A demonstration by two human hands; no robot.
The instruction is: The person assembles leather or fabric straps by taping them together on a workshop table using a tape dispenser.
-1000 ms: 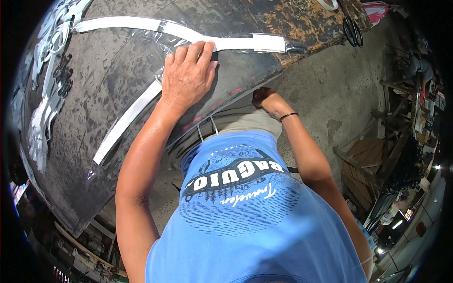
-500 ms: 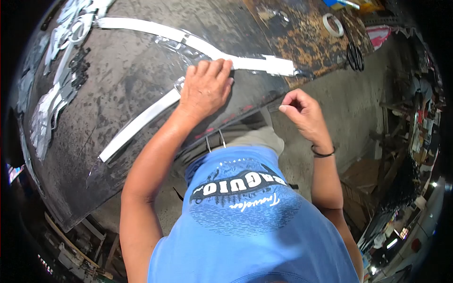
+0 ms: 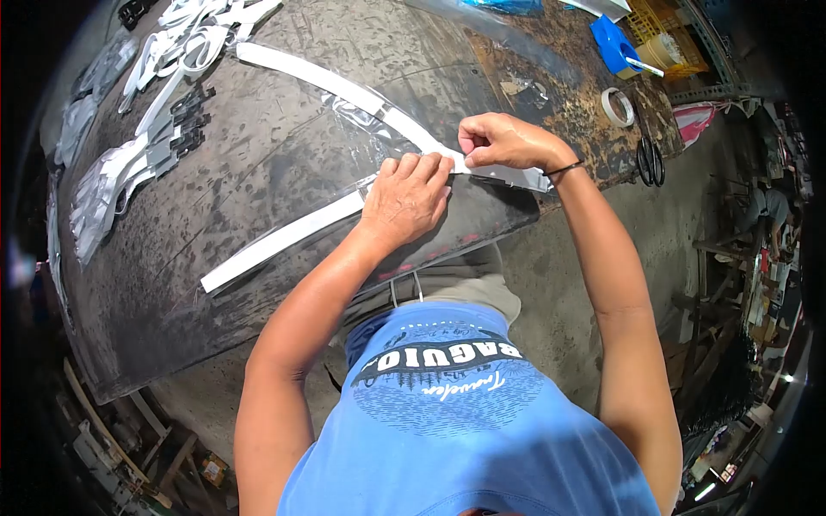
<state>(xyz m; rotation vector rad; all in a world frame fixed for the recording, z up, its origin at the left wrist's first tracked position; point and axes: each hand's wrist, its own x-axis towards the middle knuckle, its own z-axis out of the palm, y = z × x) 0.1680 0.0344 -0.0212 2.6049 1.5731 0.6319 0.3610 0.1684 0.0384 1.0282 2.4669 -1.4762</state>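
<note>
A long white strap (image 3: 314,82) lies bent across the dark tabletop, with clear plastic film (image 3: 357,116) beside it. My left hand (image 3: 406,199) rests palm down, its fingers laid side by side with their tips on the strap near its bend. A second white length (image 3: 284,239) runs from under that hand toward the lower left; whether the two join is hidden. Just right of my left fingertips, my right hand (image 3: 508,142) is over the strap, thumb and forefinger pinched together. Anything between them is too small to make out. The strap's right end shows below my right wrist.
Bundled white straps with grey clips (image 3: 159,150) lie on the left of the table (image 3: 138,327). At the right are a tape roll (image 3: 618,107), black-handled scissors (image 3: 650,162) and a blue tape dispenser (image 3: 613,47). The table's front edge is close to my body.
My right hand has moved from beyond the table's front edge up and left to the strap, beside my left hand. The left hand stays on the strap; the whole view has shifted.
</note>
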